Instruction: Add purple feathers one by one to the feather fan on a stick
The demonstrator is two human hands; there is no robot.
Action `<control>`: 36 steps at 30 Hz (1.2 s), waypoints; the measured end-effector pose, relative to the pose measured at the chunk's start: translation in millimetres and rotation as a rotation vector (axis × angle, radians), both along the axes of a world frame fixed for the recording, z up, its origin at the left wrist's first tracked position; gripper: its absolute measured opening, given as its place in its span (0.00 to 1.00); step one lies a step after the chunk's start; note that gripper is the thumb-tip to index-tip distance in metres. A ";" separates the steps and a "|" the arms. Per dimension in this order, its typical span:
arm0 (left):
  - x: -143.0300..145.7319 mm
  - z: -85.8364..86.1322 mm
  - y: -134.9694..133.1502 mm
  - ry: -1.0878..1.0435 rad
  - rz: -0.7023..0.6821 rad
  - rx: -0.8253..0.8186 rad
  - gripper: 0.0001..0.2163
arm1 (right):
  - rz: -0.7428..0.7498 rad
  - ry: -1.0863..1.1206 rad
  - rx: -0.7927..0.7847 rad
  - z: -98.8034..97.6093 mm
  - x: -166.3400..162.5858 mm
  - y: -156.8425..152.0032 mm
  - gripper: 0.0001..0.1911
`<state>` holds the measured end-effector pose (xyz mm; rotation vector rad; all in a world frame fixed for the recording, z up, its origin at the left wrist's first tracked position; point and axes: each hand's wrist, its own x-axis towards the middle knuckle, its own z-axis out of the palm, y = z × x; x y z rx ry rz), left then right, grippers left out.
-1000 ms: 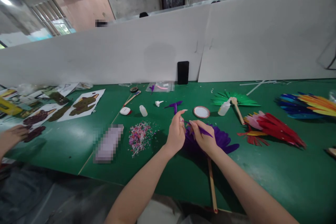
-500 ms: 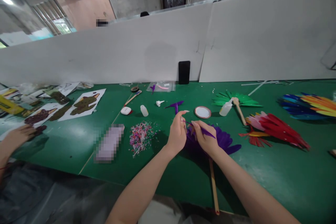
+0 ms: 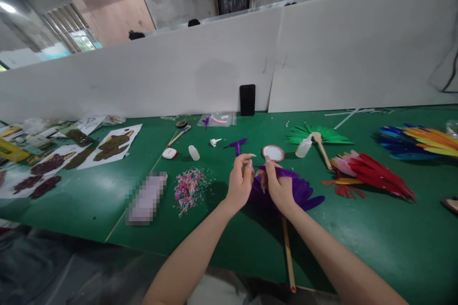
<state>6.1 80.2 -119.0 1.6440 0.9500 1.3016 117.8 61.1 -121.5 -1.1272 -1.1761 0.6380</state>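
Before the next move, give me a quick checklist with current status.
1. Both hands over the work: ok; left hand and right hand are close together above the purple feather fan.
2. Grip between the fingertips: cannot tell; fingers hide it.
3. Fan's wooden handle well inside the table edge: not ok; it reaches about the near edge.
4. Multicoloured bits contained: not ok; heaped loose, some scattered.
5. White nozzle piece fitted to a bottle: not ok; lies loose.
6. Nozzle bottle clear of the green fan: cannot tell; they overlap in view.
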 end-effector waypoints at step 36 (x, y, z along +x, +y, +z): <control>-2.2 -1.1 0.7 0.118 0.059 0.059 0.16 | 0.081 0.378 -0.266 12.3 -7.7 0.1 0.26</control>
